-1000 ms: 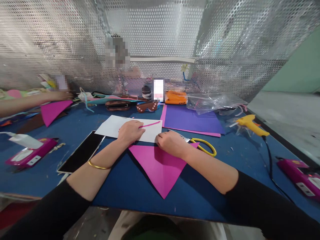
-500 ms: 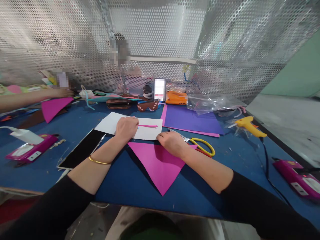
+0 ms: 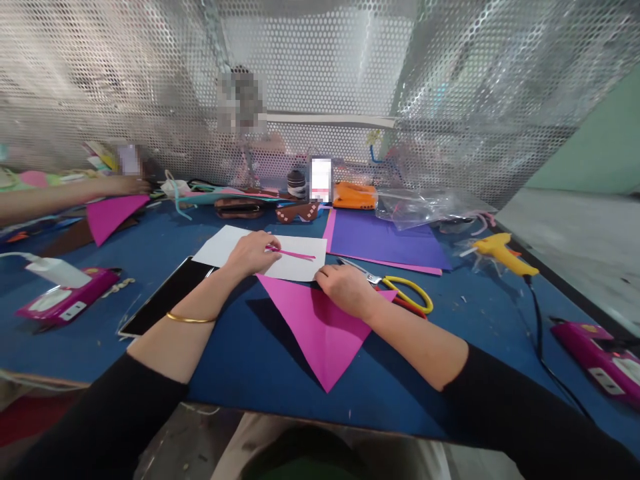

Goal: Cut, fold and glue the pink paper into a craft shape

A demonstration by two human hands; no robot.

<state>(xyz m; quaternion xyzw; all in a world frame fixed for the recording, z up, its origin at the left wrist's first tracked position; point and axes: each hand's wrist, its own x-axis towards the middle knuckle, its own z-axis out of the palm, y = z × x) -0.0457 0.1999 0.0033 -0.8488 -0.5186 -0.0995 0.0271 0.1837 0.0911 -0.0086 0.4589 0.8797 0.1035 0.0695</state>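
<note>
A white sheet of paper [image 3: 295,268] lies flat on the blue table with a thin pink paper strip [image 3: 300,255] across it. My left hand [image 3: 251,253] rests on this sheet, its thumb and fingers closed around the strip's left end. A pink paper triangle [image 3: 325,347] points toward me, raised a little off the table and casting a shadow on its left. My right hand [image 3: 345,288] has curled fingers at the triangle's upper edge, by the white sheet's lower right corner. The fingertips are partly hidden. Yellow-handled scissors [image 3: 413,293] lie just beyond that hand.
Purple sheets [image 3: 385,237] lie behind the scissors. A yellow glue gun [image 3: 505,253] and a magenta power strip [image 3: 595,357] are at right. At left are a dark tablet-like panel [image 3: 167,297], another power strip [image 3: 70,300] and a co-worker's arm [image 3: 65,197]. A lit phone [image 3: 321,179] stands behind.
My left hand has loosened from a fist on the white sheet and its fingers now pinch the strip's left end. The right hand stays in place; the view shifts slightly.
</note>
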